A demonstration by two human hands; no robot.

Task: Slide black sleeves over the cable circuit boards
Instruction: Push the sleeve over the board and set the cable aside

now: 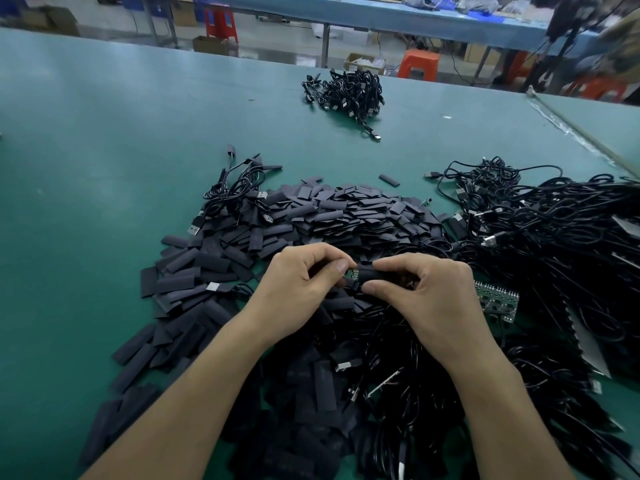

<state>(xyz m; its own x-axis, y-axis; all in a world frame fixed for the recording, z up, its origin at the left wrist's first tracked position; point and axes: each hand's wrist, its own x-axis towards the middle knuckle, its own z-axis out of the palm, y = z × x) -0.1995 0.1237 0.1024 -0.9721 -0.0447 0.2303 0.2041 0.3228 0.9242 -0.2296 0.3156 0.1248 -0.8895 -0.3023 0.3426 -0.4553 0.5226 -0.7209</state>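
The worktop [104, 116] is big and flat with a green top. It goes far back and off to both sides. A pale strip [581, 133] runs along its right edge. Behind it is a gray floor [277, 39] that shines a little. On the floor stand a red stool [221, 20] and an orange stool [419, 64]. More orange stools [595, 88] are on the far right, but they look blurry. Brown cardboard boxes [207, 43] sit on the floor near the stools. Farther back is a long table [381, 15] with a blue top and thin metal legs [325, 43]. The light is soft and even.
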